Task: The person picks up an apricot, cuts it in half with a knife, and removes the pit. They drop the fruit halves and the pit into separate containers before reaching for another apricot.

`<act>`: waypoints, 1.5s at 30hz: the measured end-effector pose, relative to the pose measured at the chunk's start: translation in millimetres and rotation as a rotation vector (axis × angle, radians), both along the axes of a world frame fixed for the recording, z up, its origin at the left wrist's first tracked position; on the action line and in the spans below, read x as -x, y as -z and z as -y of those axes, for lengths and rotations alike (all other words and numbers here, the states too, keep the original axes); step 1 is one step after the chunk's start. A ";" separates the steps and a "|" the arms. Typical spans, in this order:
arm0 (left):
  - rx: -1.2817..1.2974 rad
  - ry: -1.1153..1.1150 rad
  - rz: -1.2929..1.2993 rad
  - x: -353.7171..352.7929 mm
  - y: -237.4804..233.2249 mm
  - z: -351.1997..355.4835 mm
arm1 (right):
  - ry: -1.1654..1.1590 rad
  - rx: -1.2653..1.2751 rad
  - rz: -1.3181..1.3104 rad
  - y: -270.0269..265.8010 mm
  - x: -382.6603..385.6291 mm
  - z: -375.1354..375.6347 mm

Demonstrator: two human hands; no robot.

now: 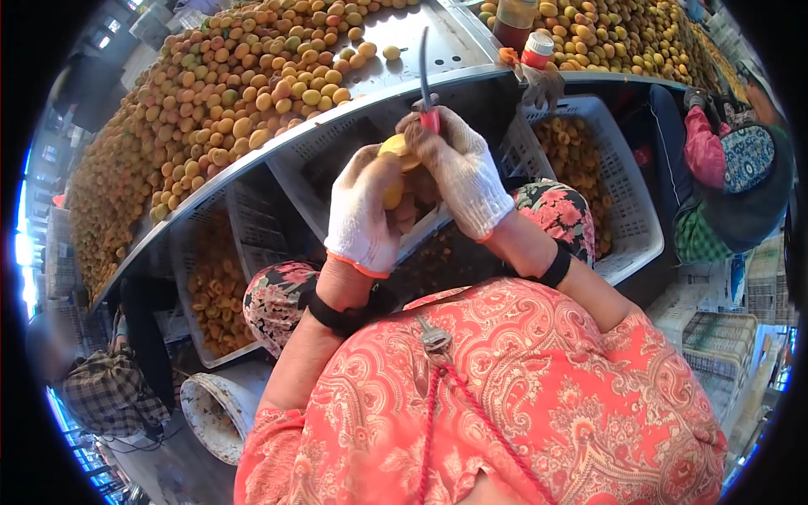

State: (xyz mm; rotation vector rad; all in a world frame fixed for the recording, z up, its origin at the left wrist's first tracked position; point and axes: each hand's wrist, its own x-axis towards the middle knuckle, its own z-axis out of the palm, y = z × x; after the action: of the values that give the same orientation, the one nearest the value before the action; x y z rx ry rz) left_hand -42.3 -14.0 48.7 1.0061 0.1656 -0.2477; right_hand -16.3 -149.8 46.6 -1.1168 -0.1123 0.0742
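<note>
Both hands wear white knitted gloves, stained brown at the fingers, and meet over a crate below the table edge. My left hand (368, 202) is closed around yellow-orange apricot pieces (393, 195). In my right hand (459, 160) is a knife with a red handle (430, 120), its curved dark blade (424, 63) pointing up and away from me. Between the fingertips of both hands shows a yellow cut apricot (399, 150). The right fingers press against this fruit; some fingertips are hidden.
Whole apricots (244, 126) are heaped on the metal table (412, 38). Crates of apricot halves stand left (220, 295) and right (627, 202). A red jar with a white lid (537, 50) is on the table edge. Co-workers sit at right (741, 185) and left (114, 387).
</note>
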 end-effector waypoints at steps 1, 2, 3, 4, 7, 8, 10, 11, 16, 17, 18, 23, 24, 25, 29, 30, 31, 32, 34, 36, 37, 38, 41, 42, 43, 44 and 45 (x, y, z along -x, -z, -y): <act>-0.001 -0.005 0.002 -0.9 -0.5 -1.8 | -0.063 0.065 0.142 4.3 -0.7 4.1; 0.006 -0.017 -0.037 -1.8 -0.7 -3.8 | -0.070 0.063 0.144 1.9 -0.9 12.4; 0.014 -0.032 -0.078 -1.9 -0.6 -6.0 | -0.102 0.408 0.350 -5.4 -0.5 21.4; 0.022 -0.046 -0.121 -0.7 -1.4 -7.9 | -0.130 0.750 0.555 -8.7 0.1 24.9; -0.088 -0.079 -0.099 3.4 -0.3 -3.3 | -0.095 0.774 0.602 -5.6 1.7 22.0; -0.135 -0.069 -0.075 4.0 1.5 -3.2 | -0.067 0.837 0.626 -5.3 2.4 21.5; -0.185 -0.080 -0.035 5.0 3.3 0.3 | -0.069 0.802 0.561 -3.1 3.1 18.5; -0.152 -0.083 -0.014 5.9 3.9 1.8 | -0.067 0.765 0.499 -1.8 3.0 15.7; -0.328 -0.110 0.189 6.7 7.5 1.4 | 0.045 0.674 0.336 10.3 0.5 -1.4; -0.387 -0.058 0.168 8.1 5.2 -0.8 | 0.040 0.665 0.321 14.8 -2.6 -2.0; -0.388 -0.065 0.158 9.5 2.1 -4.6 | 0.039 0.659 0.305 15.8 -4.4 -2.6; -0.082 0.066 -0.077 13.7 -7.4 -29.1 | -0.036 0.233 -0.239 -1.4 -1.5 -9.8; -0.014 0.090 -0.111 13.6 -1.6 -37.7 | -0.030 0.238 -0.237 4.5 -5.2 -8.4; 0.125 0.033 -0.181 12.4 6.9 -42.2 | -0.008 0.341 -0.115 11.2 -9.4 -7.5; 0.375 -0.081 -0.188 13.1 22.1 -71.7 | 0.048 0.951 0.223 29.7 -20.0 1.3; 0.439 -0.063 -0.155 11.9 26.4 -81.0 | 0.001 1.056 0.201 28.2 -17.6 0.8; 0.453 -0.088 -0.137 13.4 30.1 -87.1 | -0.025 1.084 0.247 24.6 -13.6 -0.9; 0.464 -0.112 -0.120 15.4 31.9 -93.1 | -0.030 1.080 0.255 24.9 -11.9 -3.3; 0.451 -0.138 -0.081 20.5 30.0 -103.7 | -0.114 0.806 0.126 26.2 -8.7 -7.9; 0.436 -0.164 -0.043 26.3 26.1 -117.5 | -0.113 0.786 0.153 18.9 -4.9 -11.2; 0.386 -0.192 -0.041 29.0 22.4 -127.8 | -0.108 0.802 0.144 14.1 -3.9 -12.2; 0.335 -0.217 -0.035 32.0 18.8 -138.2 | -0.099 0.818 0.138 11.4 -2.9 -11.9; 0.258 -0.264 -0.078 47.6 12.7 -176.9 | -0.097 0.727 0.135 16.3 0.7 -7.3; 0.211 -0.276 -0.068 54.3 21.0 -200.4 | -0.100 0.701 0.124 16.6 1.6 -4.9; 0.141 -0.343 -0.104 61.6 32.2 -229.3 | -0.098 0.674 0.113 20.2 1.3 -2.0; 0.072 -0.409 -0.140 67.7 42.1 -259.5 | -0.082 0.667 0.118 20.0 1.2 0.5; -0.027 -0.532 -0.240 69.8 43.6 -282.3 | -0.080 0.692 0.098 20.0 1.1 2.9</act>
State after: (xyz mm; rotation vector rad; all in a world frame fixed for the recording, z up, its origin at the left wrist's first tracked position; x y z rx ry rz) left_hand -112.2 268.2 5.0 0.9219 0.6457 0.1223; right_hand -17.4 -152.7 26.6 -1.8075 -0.2298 0.1356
